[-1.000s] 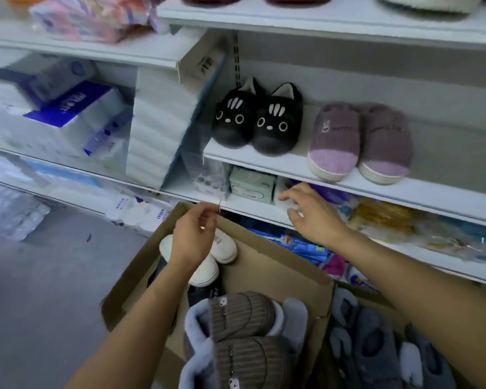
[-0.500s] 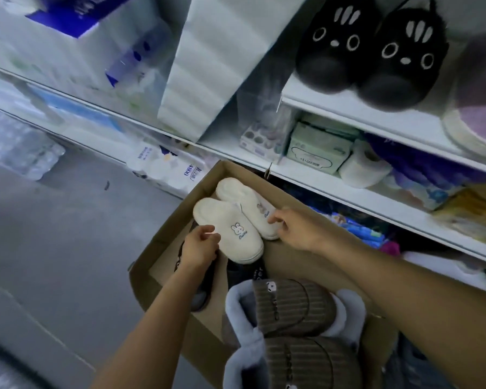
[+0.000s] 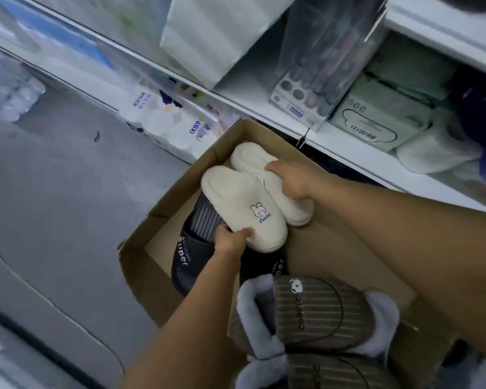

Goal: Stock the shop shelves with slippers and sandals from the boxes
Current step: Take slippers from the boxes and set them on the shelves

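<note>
An open cardboard box (image 3: 141, 242) stands on the floor below the shelves. Inside lie two cream plush slippers. My left hand (image 3: 230, 240) grips the near cream slipper (image 3: 242, 206), the one with a rabbit logo, at its toe end. My right hand (image 3: 289, 178) is closed over the far cream slipper (image 3: 253, 158). Under them lie dark striped slides (image 3: 197, 248) marked "super". Brown striped slippers with grey fleece lining (image 3: 312, 313) sit in the near part of the box.
White shelves (image 3: 334, 147) run along the top and right, holding a green tissue pack (image 3: 376, 119), a clear pack of small items (image 3: 300, 99) and white stacked packs (image 3: 208, 37). Paper roll packs (image 3: 174, 119) stand on the grey floor (image 3: 54, 206) at left.
The view has tilted down and closed in on the box. Both hands dropped from the shelf edge into the box and closed on the two cream slippers.
</note>
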Demonstrator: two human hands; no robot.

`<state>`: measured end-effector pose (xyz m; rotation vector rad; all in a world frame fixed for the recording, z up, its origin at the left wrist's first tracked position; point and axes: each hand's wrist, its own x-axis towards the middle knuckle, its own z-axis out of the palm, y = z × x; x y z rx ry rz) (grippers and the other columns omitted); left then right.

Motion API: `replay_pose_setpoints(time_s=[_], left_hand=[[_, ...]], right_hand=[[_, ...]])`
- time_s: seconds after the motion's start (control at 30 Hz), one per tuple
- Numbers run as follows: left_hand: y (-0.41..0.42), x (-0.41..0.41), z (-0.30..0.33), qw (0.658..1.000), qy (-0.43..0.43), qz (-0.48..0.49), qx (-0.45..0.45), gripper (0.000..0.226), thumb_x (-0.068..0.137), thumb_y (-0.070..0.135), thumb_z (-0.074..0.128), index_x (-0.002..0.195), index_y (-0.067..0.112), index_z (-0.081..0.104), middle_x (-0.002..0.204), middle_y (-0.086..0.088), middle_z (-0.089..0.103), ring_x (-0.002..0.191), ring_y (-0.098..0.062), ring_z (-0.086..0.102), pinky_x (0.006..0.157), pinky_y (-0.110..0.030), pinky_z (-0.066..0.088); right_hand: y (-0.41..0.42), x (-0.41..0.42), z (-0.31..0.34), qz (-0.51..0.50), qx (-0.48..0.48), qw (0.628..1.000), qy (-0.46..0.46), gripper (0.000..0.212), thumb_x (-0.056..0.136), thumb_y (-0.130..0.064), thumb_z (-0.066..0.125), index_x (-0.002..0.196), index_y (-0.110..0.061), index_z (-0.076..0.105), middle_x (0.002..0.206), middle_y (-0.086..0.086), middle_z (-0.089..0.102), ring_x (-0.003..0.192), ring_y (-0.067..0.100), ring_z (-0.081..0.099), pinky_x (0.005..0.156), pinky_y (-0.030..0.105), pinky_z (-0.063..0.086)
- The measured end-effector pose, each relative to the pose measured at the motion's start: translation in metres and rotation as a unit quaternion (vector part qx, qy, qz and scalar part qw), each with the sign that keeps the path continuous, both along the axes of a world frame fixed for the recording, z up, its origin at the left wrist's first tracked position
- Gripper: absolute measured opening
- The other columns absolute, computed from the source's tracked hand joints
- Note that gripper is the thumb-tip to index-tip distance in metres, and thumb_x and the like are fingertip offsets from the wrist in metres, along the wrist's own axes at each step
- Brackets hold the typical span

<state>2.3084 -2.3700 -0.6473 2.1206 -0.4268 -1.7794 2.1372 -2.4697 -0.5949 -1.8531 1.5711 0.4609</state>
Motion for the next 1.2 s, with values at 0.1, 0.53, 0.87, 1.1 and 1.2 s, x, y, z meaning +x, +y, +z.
replay_pose_setpoints(time_s=[0.1,0.53,0.87,1.1,1.2], left_hand=[[-0.004,-0.005,-0.001,0.999,0.011,0.041,-0.016,0.04,0.081,0.006,0.07,0.117,0.002,0.053,0.116,-0.016,0.063,0.104,-0.033,0.061,0.092,-0.045,0.052],[0.003,0.057,0.06,0.982,0.119,0.087,-0.114,0.034,0.087,-0.001,0.056,0.119,0.008,0.063,0.105,-0.012,0.072,0.096,-0.028,0.068,0.084,-0.041,0.054],[0.007,0.026,0.127,0.97,0.183,-0.07,-0.141,0.031,0.089,0.0,0.055,0.115,0.013,0.067,0.098,-0.005,0.075,0.085,-0.019,0.071,0.07,-0.035,0.058],[0.029,-0.011,0.171,0.954,0.211,-0.154,-0.147,0.027,0.09,0.0,0.055,0.11,0.012,0.068,0.1,-0.008,0.074,0.088,-0.021,0.07,0.066,-0.031,0.057],[0.043,-0.036,0.192,0.943,0.231,-0.189,-0.148,0.027,0.09,0.0,0.055,0.112,0.01,0.067,0.102,-0.01,0.073,0.083,-0.018,0.071,0.063,-0.027,0.057]], right_hand=[[0.001,0.002,-0.003,0.037,-0.019,0.999,0.028,0.058,0.087,-0.003,0.048,0.142,-0.016,0.033,0.134,0.009,0.047,0.111,0.031,0.053,0.089,0.041,0.046],[0.052,-0.041,0.049,-0.083,0.005,0.997,0.001,0.027,0.085,-0.017,0.054,0.112,-0.02,0.049,0.11,-0.002,0.054,0.094,0.02,0.051,0.069,0.031,0.04],[0.106,-0.057,0.12,-0.263,-0.054,0.958,-0.099,0.049,0.082,-0.014,0.055,0.122,-0.038,0.041,0.113,-0.003,0.057,0.091,0.024,0.063,0.084,0.039,0.053],[0.151,-0.091,0.174,-0.296,-0.077,0.932,-0.194,0.051,0.084,-0.01,0.058,0.126,-0.039,0.056,0.137,-0.01,0.052,0.118,0.011,0.053,0.1,0.029,0.045],[0.175,-0.112,0.199,-0.314,-0.089,0.924,-0.198,0.031,0.083,-0.031,0.065,0.112,-0.041,0.06,0.125,-0.008,0.057,0.104,0.018,0.062,0.09,0.044,0.053]])
